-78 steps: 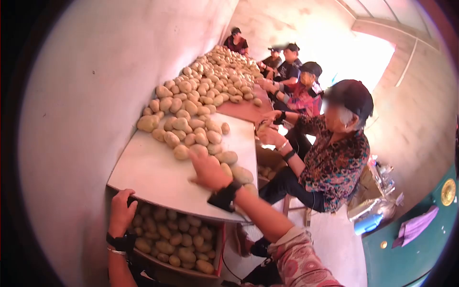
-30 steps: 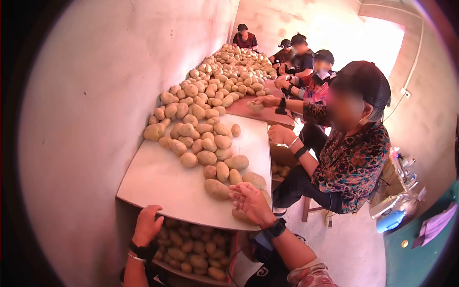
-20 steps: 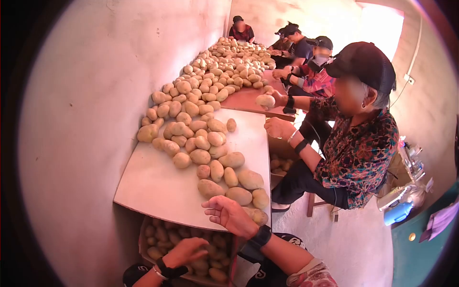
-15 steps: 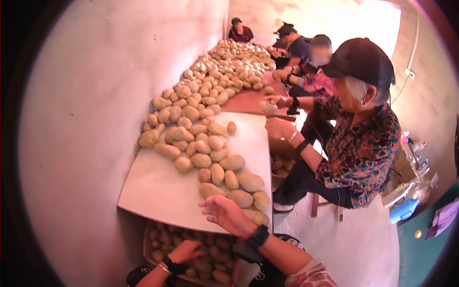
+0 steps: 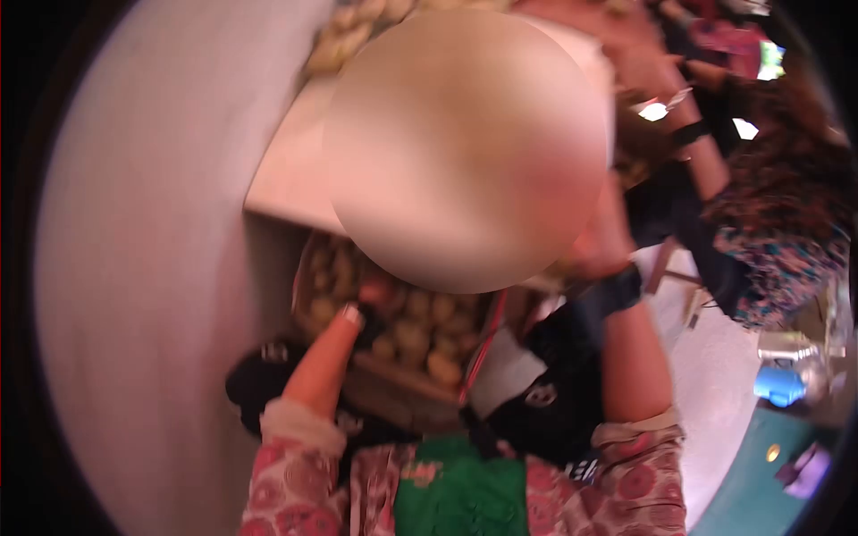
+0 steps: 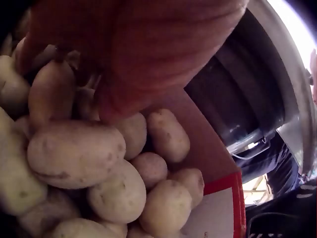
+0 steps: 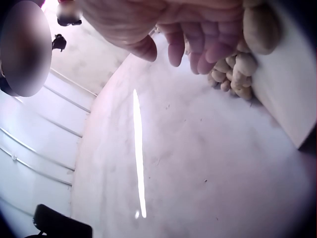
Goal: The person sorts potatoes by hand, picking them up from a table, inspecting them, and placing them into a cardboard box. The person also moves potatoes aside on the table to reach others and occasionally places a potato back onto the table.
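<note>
My left hand (image 5: 379, 288) is down in a cardboard box (image 5: 490, 348) of potatoes under the tabletop. In the left wrist view this hand (image 6: 158, 49) spreads over the heap, thumb and fingers apart above an upright potato (image 6: 52, 91). A larger potato (image 6: 77, 153) lies just below the thumb. My right hand (image 5: 601, 239) is at the right side of the white tabletop (image 5: 286, 183), partly covered by a blurred disc. The right wrist view shows the hand (image 7: 198, 29) with loosely bent fingers and nothing between them; a potato (image 7: 261, 29) appears beside it.
Piled potatoes (image 5: 353, 31) lie at the tabletop's far end against the wall (image 5: 161, 223). A seated person (image 5: 778, 214) in a flowered top works close on the right. A blue bottle (image 5: 779, 384) stands beyond, near a green surface (image 5: 742, 482).
The head view has tipped downward. My left hand left the tabletop's front edge and went into the box. Earlier my right hand drew potatoes toward the near right corner; now it is further right.
</note>
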Demonstrator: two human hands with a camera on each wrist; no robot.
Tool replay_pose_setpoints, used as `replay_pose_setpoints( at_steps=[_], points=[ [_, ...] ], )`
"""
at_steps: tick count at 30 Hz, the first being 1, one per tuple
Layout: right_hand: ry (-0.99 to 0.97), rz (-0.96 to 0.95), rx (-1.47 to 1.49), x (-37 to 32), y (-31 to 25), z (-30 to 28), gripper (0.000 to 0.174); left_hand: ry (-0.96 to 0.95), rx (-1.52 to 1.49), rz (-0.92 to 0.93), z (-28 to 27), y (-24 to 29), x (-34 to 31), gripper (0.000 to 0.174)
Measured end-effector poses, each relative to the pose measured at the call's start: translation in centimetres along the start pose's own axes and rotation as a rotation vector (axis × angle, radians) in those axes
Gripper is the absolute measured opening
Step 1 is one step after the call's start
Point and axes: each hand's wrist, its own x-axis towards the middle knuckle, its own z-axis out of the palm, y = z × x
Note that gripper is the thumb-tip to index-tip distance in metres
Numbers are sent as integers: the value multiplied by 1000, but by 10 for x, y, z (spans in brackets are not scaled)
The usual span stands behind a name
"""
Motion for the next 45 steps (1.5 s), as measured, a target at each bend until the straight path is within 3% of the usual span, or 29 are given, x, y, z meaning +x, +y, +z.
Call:
replay_pose_setpoints(
  at_steps=[1,4,6,7,9,11,15,16,18,19,21,22,24,25,27,30,31,33,34,35,37,41,45],
  points=[
    [1,52,-38,1,-5,2,24,-18,3,-51,-1,15,-4,44],
    [-40,90,93,1,-4,-15,30,-41,22,-113,12,54,-30,45],
    [-48,93,81,-2,-5,-14,30,397,130,64,9,76,-51,54],
    [-21,89,79,-3,-6,-13,29,401,143,61,-4,85,-51,54],
    [-2,77,64,-2,-7,-11,29,-70,12,-326,-24,105,-44,63],
    [-72,66,73,-4,-12,-18,30,5,-153,-411,17,82,-38,65],
    [109,-63,65,-14,-32,-13,26,-101,-235,-447,-40,121,-58,68],
    [111,-73,54,-16,-35,-21,26,-97,-237,-433,-31,120,-56,68],
    [98,-87,123,-18,-44,-27,27,-203,-378,-149,-30,101,-56,68],
    [89,-103,130,-18,-48,-28,27,-196,-360,-146,-51,112,-63,68],
    [101,-123,136,-22,-50,-31,29,-79,-695,-190,-94,142,-95,62],
    [124,-121,135,-24,-52,-31,31,-88,-694,-194,-115,161,-111,62],
    [101,-113,150,-26,-51,-40,32,118,-825,-108,-165,195,-124,56],
    [75,-103,164,-26,-51,-42,33,120,-807,-99,-182,208,-125,56],
    [99,-108,148,-27,-52,-37,35,607,-427,117,-200,234,-119,50],
    [117,-115,127,-29,-49,-35,38,761,-262,170,-211,264,-86,56],
    [109,-125,131,-28,-48,-34,38,766,-252,178,-211,271,-72,56],
    [100,-79,163,-29,-46,-34,39,752,-82,-29,-204,280,-43,62],
    [80,-83,164,-29,-45,-35,41,575,-115,-64,-203,283,-42,71],
    [77,-90,153,-31,-48,-37,41,583,-120,-55,-196,281,-39,71],
    [119,-84,126,-33,-46,-32,41,622,-219,140,-178,265,-36,75],
    [108,-84,65,-38,-47,-28,40,580,-285,226,-183,264,-49,76],
    [91,-41,16,-44,-43,-29,41,577,-541,155,-175,258,-51,74]
  ],
)
